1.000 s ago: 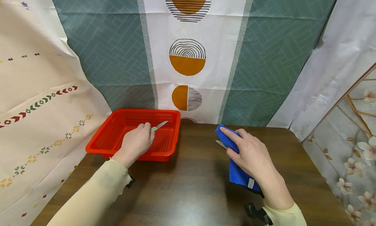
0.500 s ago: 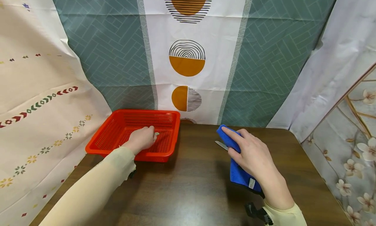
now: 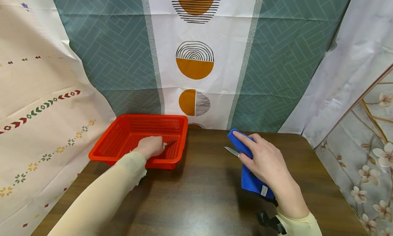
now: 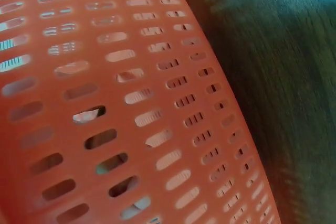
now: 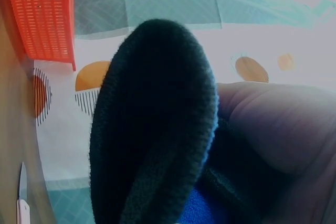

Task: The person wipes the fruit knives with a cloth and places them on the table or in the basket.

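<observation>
We see a wooden table (image 3: 196, 202), with a red plastic basket (image 3: 156, 125) at its far left. Toward the right, a blue cloth (image 3: 253, 183) is held in the right hand (image 3: 265, 157). Inside the basket, the left hand (image 3: 149, 146) grips one knife (image 3: 170, 142) by its handle; a second knife (image 3: 231, 151) lies on the table, blade showing left of the cloth.
</observation>
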The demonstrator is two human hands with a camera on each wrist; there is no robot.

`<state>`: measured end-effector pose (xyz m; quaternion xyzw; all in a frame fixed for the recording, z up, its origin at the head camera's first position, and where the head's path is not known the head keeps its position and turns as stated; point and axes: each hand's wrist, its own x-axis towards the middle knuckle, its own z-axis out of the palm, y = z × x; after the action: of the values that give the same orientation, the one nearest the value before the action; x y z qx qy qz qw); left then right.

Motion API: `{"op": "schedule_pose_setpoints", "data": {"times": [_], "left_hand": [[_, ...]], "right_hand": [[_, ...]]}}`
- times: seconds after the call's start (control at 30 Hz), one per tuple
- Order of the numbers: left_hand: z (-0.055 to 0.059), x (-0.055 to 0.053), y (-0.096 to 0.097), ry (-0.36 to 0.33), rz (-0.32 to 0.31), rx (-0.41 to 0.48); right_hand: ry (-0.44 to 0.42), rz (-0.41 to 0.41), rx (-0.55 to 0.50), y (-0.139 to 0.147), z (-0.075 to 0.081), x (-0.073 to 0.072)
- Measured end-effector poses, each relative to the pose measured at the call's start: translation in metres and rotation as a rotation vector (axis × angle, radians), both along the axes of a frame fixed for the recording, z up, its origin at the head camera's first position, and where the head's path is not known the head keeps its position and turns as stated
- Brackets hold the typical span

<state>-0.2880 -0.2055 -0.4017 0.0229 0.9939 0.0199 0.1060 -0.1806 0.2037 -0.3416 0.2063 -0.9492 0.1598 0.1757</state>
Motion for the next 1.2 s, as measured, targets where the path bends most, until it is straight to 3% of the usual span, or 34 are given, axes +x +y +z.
{"op": "schedule_pose_setpoints", "data": {"times": [0.33, 0.63, 0.8, 1.0, 1.2], "left_hand": [[-0.002, 0.001, 0.008, -0.101, 0.006, -0.027], [0.003, 0.006, 0.013, -0.12, 0.051, 0.016], [0.002, 0.003, 0.009, -0.133, 0.059, 0.026], [0.005, -0.006, 0.004, -0.073, 0.018, -0.029], [0.018, 0.0, 0.005, 0.057, 0.002, -0.006]], "right_hand": [[-0.005, -0.01, 0.011, 0.004, 0.002, 0.001], [-0.015, 0.004, 0.011, 0.003, 0.0, 0.0], [-0.026, -0.001, 0.019, 0.005, -0.001, -0.002], [-0.028, -0.003, 0.034, 0.012, -0.002, -0.001], [-0.026, -0.018, 0.057, 0.023, -0.003, 0.002]]}}
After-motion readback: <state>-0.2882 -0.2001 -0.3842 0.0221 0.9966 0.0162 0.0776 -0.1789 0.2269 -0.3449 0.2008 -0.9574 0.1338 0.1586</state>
